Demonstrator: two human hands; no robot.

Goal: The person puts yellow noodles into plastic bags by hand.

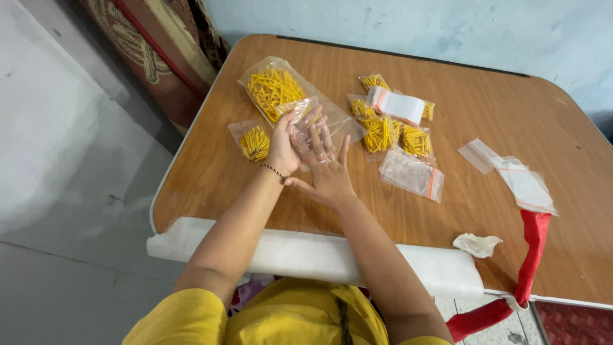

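While both hands meet just left of the frame's centre, a small clear plastic zip bag (305,124) is held up between them, above the round-cornered brown wooden table (498,115). Left hand (285,142) grips the bag's left edge, fingers curled around it; right hand (327,167) is spread flat, palm against the film, fingers fanned upward. Whether the bag holds anything I cannot tell.

Working such thin film well probably means keeping the mouth taut between both hands, so the film does not fold on itself.

Just behind the hands lies a large clear bag of yellow sticks (276,91), and left of the wrist a smaller filled packet (254,142). Right of the hands sits a cluster of filled yellow packets (396,135) under a white paper strip (399,105), then empty clear bags (414,174). A white foam roll (306,252) lines the near table edge.
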